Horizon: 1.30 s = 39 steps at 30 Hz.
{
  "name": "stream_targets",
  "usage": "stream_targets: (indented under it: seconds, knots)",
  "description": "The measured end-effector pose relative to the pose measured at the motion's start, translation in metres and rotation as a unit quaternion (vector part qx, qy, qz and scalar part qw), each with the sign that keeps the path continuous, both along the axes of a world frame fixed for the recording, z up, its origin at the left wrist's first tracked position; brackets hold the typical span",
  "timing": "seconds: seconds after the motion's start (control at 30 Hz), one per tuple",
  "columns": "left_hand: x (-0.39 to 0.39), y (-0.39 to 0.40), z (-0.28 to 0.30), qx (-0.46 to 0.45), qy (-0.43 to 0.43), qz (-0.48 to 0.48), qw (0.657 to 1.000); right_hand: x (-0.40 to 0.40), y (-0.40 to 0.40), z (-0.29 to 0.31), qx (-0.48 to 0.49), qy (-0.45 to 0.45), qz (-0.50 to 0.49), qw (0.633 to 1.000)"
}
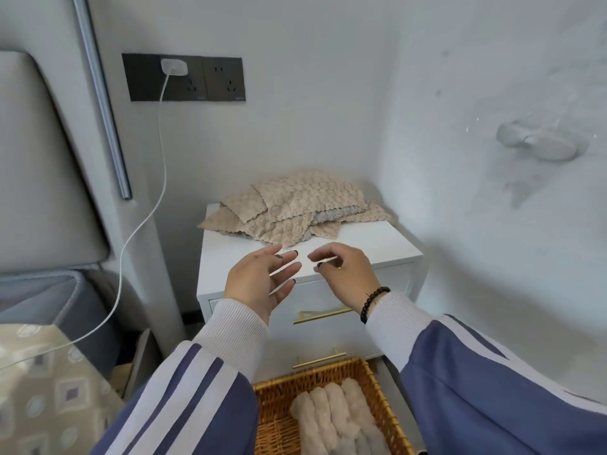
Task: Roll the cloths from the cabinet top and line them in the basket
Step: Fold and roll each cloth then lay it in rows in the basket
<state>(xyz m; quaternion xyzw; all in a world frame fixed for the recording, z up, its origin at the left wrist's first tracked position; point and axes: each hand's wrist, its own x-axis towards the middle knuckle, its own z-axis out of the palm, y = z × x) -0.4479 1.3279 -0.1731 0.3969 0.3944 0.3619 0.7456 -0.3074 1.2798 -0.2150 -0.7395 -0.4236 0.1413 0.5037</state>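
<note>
1. Cloths, beige and textured, lie in a loose pile at the back of the white cabinet top, against the wall.
2. Both hands hover above the front part of the cabinet top, just in front of the pile and not touching it.
3. Left hand has its palm turned inward and its fingers spread and fairly straight, holding nothing; its fingertips point toward the pile's near edge.
4. Right hand has loosely curled fingers, with thumb and forefinger close together; whether anything is pinched between them cannot be told. A dark beaded bracelet circles that wrist.
5. Wicker basket sits below the cabinet's front, beside its gold drawer handles. Rolled cloths lie side by side inside it.
6. Wall socket panel is above and left of the cabinet, with a white charger plugged in and its cable trailing down to the left.
</note>
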Motion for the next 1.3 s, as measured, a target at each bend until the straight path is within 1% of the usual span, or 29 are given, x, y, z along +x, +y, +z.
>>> stream_targets:
  seconds: [0.1, 0.2, 0.3, 0.37, 0.4, 0.47, 0.53, 0.6, 0.73, 0.83, 0.9, 0.93, 1.0, 1.1, 1.2, 1.3]
  knots:
    - [-0.006, 0.012, 0.008, -0.014, -0.033, 0.011, 0.999, 0.006, 0.042, 0.012, 0.018, -0.059, -0.014, 0.998]
    - [-0.012, 0.022, 0.012, -0.02, -0.047, 0.011, 0.999, 0.014, 0.089, 0.019, -0.019, -0.155, 0.02, 0.988]
    - [-0.016, 0.034, 0.014, -0.025, -0.043, 0.01, 0.999, 0.018, 0.135, 0.017, -0.121, -0.257, 0.03, 0.958]
    - [-0.019, 0.039, 0.016, -0.021, -0.035, 0.007, 0.999, 0.019, 0.154, 0.014, -0.206, -0.333, 0.011, 0.92]
    - [-0.021, 0.041, 0.016, -0.017, -0.03, 0.004, 0.999, 0.019, 0.16, 0.012, -0.239, -0.356, -0.001, 0.903]
    - [-0.028, 0.047, 0.016, -0.012, -0.024, 0.006, 1.0, 0.019, 0.171, 0.007, -0.288, -0.357, -0.013, 0.888]
    - [-0.033, 0.053, 0.016, -0.017, -0.024, 0.015, 0.999, 0.019, 0.176, 0.003, -0.309, -0.347, -0.027, 0.885]
    - [-0.035, 0.056, 0.017, -0.026, -0.025, 0.021, 0.999, 0.021, 0.174, 0.001, -0.277, -0.352, -0.047, 0.893]
    - [-0.036, 0.055, 0.016, -0.032, -0.019, 0.004, 0.999, 0.026, 0.162, 0.005, -0.121, -0.343, -0.087, 0.927]
    - [-0.035, 0.053, 0.014, -0.031, -0.008, -0.007, 0.999, 0.034, 0.148, 0.017, -0.057, -0.368, -0.084, 0.924]
    - [-0.032, 0.05, 0.014, -0.032, -0.001, -0.015, 0.999, 0.041, 0.135, 0.027, 0.006, -0.375, -0.074, 0.924]
    - [-0.03, 0.048, 0.014, -0.034, 0.003, -0.021, 0.999, 0.044, 0.126, 0.033, 0.049, -0.359, -0.076, 0.929]
    - [-0.027, 0.044, 0.013, -0.038, 0.012, -0.035, 0.999, 0.041, 0.106, 0.046, 0.125, -0.292, -0.093, 0.944]
    - [-0.022, 0.039, 0.009, -0.041, 0.026, -0.052, 0.998, 0.025, 0.073, 0.061, 0.179, -0.194, -0.118, 0.957]
    - [-0.017, 0.035, 0.005, -0.045, 0.051, -0.063, 0.996, 0.008, 0.037, 0.063, 0.205, -0.094, -0.098, 0.969]
    - [-0.011, 0.029, -0.001, -0.058, 0.076, -0.073, 0.993, -0.009, 0.003, 0.054, 0.188, 0.004, -0.072, 0.98]
